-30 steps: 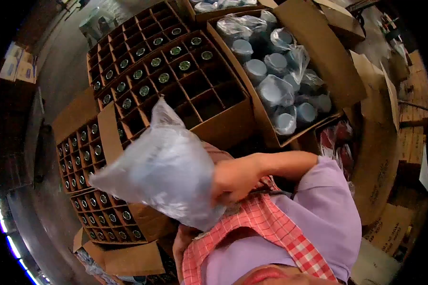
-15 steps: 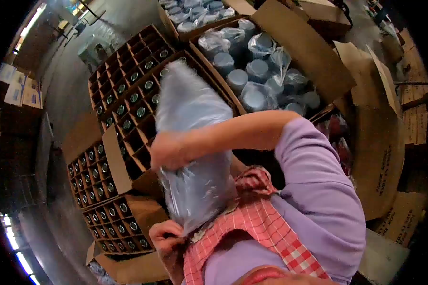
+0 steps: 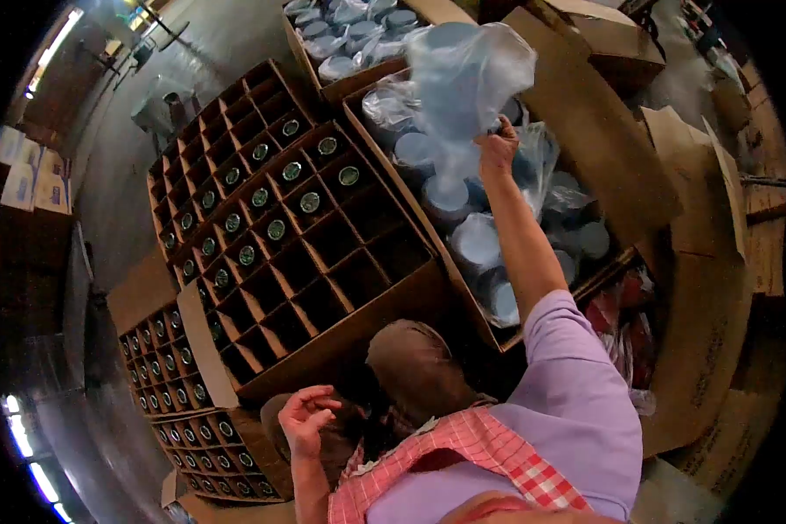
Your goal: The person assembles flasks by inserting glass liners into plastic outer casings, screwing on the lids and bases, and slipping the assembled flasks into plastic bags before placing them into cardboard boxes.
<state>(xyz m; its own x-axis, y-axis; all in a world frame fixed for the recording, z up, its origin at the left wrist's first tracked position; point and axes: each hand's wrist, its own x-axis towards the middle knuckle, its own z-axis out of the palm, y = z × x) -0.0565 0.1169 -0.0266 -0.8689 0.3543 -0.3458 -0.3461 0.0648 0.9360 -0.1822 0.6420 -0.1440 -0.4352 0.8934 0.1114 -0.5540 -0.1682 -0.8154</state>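
My right hand (image 3: 498, 147) is stretched out over the open carton at the upper right, its fingers closed on the lower edge of a clear plastic bag (image 3: 472, 74). The bag looks pale blue and cloudy; I cannot tell whether anything is inside it. Below it, the carton (image 3: 415, 188) holds several round-topped pale-blue cylinders (image 3: 476, 240), some wrapped in clear plastic. My left hand (image 3: 306, 419) hovers near my knee, fingers loosely curled and apart, holding nothing.
A divided cardboard box (image 3: 341, 306) stands in front of me, bottles (image 3: 276, 230) in some cells. More bottle boxes (image 3: 162, 349) sit at the left. Another carton of wrapped cylinders (image 3: 358, 35) is behind. Large flaps (image 3: 594, 131) rise at the right, near red wrapped items (image 3: 616, 310).
My right hand has swung from in front of my chest out to the upper right, with a plastic bag. My left hand has let go of the plastic at my chest and opened.
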